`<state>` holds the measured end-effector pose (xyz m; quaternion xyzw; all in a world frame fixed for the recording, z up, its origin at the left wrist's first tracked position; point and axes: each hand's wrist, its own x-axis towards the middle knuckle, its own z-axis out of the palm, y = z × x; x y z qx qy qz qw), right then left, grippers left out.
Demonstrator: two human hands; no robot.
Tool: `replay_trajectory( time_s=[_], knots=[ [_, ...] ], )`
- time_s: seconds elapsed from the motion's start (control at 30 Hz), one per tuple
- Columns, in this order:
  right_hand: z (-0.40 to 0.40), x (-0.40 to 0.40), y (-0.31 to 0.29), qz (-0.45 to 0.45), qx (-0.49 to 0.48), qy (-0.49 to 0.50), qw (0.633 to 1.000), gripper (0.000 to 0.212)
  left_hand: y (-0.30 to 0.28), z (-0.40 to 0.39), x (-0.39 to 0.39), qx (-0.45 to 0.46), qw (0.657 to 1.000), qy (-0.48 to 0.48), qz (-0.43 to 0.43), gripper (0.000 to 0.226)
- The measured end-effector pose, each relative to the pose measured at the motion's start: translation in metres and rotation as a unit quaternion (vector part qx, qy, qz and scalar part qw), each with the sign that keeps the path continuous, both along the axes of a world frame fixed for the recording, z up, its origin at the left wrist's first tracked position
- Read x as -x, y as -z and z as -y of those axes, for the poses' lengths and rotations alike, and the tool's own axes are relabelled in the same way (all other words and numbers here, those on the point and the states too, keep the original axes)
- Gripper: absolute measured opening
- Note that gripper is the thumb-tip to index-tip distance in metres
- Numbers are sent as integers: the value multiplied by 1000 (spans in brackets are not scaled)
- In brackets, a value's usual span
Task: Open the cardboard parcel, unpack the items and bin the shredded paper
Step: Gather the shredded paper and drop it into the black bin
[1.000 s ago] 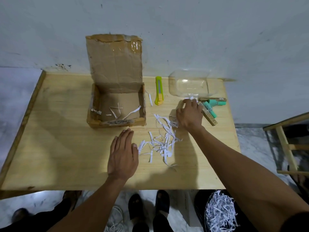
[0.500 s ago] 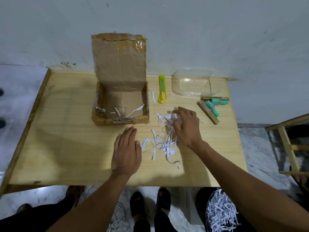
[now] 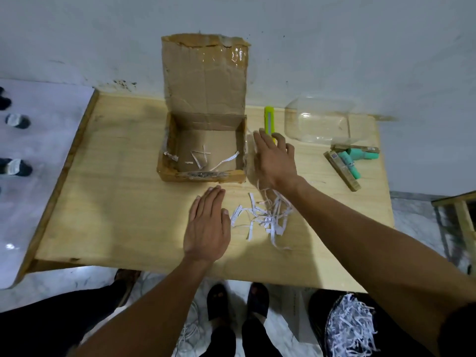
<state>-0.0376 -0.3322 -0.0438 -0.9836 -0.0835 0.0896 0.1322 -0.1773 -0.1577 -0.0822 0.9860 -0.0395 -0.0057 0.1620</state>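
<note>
The cardboard parcel (image 3: 203,173) stands open on the wooden table (image 3: 116,202), its lid upright against the wall, with a few white paper strips (image 3: 203,158) lying inside. A loose pile of shredded paper (image 3: 262,217) lies on the table in front of it. My left hand (image 3: 207,225) rests flat on the table just left of the pile, fingers straight. My right hand (image 3: 273,161) is spread with straight fingers beside the parcel's right wall, above the pile's far end, covering the lower end of a yellow-green box cutter (image 3: 269,119).
A clear plastic container (image 3: 319,122) sits at the back right. Teal tubes and brown cartons (image 3: 347,163) lie near the right edge. A black bin (image 3: 319,305) full of shredded paper stands on the floor at lower right. A wooden stool (image 3: 458,217) is at the right.
My right hand has moved left and away from me, from the top of the paper pile to beside the parcel's right wall. The left hand stays flat in place.
</note>
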Motion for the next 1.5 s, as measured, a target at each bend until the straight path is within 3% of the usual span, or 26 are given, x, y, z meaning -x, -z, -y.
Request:
replay_trajectory(
  time_s=[0.13, 0.23, 0.33, 0.47, 0.53, 0.63, 0.73, 0.9, 1.0, 1.13, 1.17, 1.3, 1.4, 1.5],
  knots=[
    [-6, -11, 0, -41, 110, -73, 990, 59, 0, 0, -1, 7, 1000, 0, 4, 49],
    [3, 16, 0, -25, 103, -103, 989, 54, 1, 0, -1, 9, 1000, -2, 5, 49],
    [23, 57, 8, 7, 70, -141, 988, 61, 1, 0, -1, 5, 1000, -4, 4, 49],
    [52, 98, 17, 44, -19, -198, 979, 47, 1, 1, -1, 0, 1000, -1, 2, 49],
    [67, 107, 12, 85, -118, -158, 977, 42, 2, 0, 0, 3, 1000, 0, 4, 49],
    [88, 102, 10, 138, -222, -11, 965, 44, 3, 0, 0, 5, 1000, 1, 9, 49],
    [96, 90, 18, 60, -182, 64, 979, 57, 5, 1, -1, 13, 1000, 0, 13, 48],
    [59, 86, 28, -29, -119, -29, 992, 65, 6, -1, -1, 33, 999, 0, 18, 49],
    [41, 105, 27, -17, -106, -99, 989, 72, 7, -1, -1, 49, 998, -1, 26, 48],
    [50, 131, 15, 67, -219, -124, 965, 59, 9, -2, 0, 72, 997, -7, 38, 48],
    [58, 139, 14, 82, -222, -119, 964, 64, 9, -2, 0, 77, 996, -8, 41, 47],
    [78, 174, 17, 31, -79, -179, 980, 111, 10, -3, 0, 99, 994, -13, 48, 46],
    [71, 178, 30, 51, 15, -220, 974, 115, 10, -3, -1, 126, 990, -20, 55, 44],
    [52, 160, 36, 51, 28, -190, 980, 111, 9, -4, 0, 168, 984, -40, 52, 43]
  ],
)
